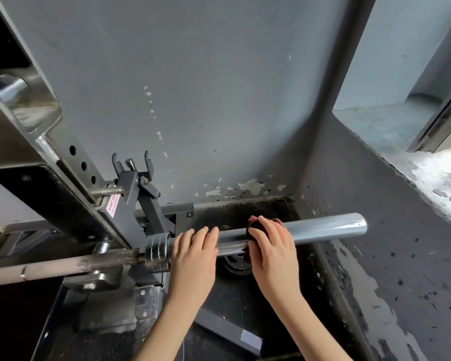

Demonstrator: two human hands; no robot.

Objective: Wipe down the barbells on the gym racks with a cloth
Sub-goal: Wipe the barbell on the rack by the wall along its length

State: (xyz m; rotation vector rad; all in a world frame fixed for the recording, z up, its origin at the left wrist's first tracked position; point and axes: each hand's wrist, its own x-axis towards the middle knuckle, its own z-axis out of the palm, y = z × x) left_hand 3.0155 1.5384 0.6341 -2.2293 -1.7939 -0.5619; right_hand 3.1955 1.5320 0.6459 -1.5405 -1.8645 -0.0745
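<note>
Paint flakes from the grey wall filling 10 to 2 o'clock. A rack upright slants across 9 o'clock, its top cut off by the frame. The barbell lies across the rack, its sleeve end free in open air toward 3 o'clock. The left hand curls over the sleeve beside the collar. The right hand, at 3 o'clock of it, clamps a dark cloth round the sleeve. The fingers hide most of the cloth, and both thumbs are out of sight.

The left hand is curling its fingers over the barbell sleeve just beside the ribbed collar, while the right hand is gripping a dark cloth against that sleeve, nearer its free end.
</note>
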